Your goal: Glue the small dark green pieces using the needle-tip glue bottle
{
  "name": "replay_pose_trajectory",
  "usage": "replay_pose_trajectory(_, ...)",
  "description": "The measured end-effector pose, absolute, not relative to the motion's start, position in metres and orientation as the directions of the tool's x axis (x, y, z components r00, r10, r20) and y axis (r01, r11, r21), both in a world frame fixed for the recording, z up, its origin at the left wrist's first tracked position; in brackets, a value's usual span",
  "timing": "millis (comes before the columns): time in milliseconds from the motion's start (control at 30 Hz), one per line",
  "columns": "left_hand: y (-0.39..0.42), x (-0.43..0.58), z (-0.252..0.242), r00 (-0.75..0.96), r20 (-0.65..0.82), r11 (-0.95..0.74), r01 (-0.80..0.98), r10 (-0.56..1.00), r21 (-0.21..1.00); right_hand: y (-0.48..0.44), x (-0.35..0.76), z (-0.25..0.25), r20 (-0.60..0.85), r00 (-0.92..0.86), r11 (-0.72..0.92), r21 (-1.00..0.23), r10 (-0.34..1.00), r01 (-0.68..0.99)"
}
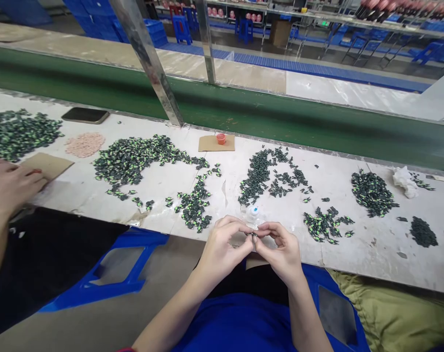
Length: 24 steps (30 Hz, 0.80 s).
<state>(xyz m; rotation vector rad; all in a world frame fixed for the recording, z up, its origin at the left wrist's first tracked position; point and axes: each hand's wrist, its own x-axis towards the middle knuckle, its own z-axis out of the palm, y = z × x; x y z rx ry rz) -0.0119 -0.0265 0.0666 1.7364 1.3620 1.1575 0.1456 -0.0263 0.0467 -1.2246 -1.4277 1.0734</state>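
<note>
Left hand (222, 252), right hand (282, 254): fingers of both clamped on small dark piece (253, 236), lower centre. Piles (134, 156) across bench (353, 256) look mostly unworked.

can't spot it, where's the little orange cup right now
In the head view the orange cup sits on a cardboard square at the far edge of the table, near centre, right of the slanted metal post.

My left grip (222, 248) and right grip (281, 252) meet at the near edge of the table (357, 256), a part (253, 236) pinched between them and a bottle (252, 213) just behind. Farther back I see a left pile (134, 156), a middle pile (260, 173) and a right pile (371, 193). A cup (221, 139) sits on a card (208, 144); a belt (280, 117) runs behind the table.
</note>
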Motion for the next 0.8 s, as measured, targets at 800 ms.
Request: replay_pose_trajectory(800, 0.016, -0.077, 0.035, -0.128, 0.204, 0.052, 0.939, 0.971, 0.341, 0.004, 0.177, 0.018, 0.274, -0.016, 0.209, -0.69, 0.961, 0.693)
